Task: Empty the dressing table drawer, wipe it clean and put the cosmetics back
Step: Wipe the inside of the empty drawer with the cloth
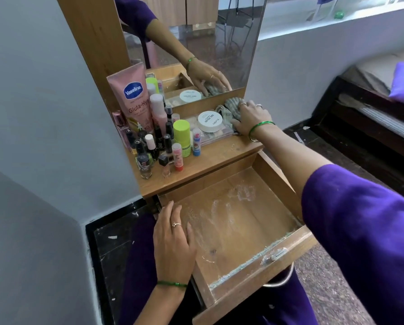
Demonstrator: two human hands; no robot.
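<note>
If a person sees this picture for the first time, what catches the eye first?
The open wooden drawer in the middle, emptied and streaked with white powder. Then the crowd of cosmetics around the tall pink Vaseline tube on the shelf's left, and the right hand on a grey striped cloth below the mirror.

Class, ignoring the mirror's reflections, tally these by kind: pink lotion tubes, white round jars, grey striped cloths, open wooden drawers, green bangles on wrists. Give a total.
pink lotion tube: 1
white round jar: 1
grey striped cloth: 1
open wooden drawer: 1
green bangle, one on the left wrist and one on the right: 2
Total: 6
</note>
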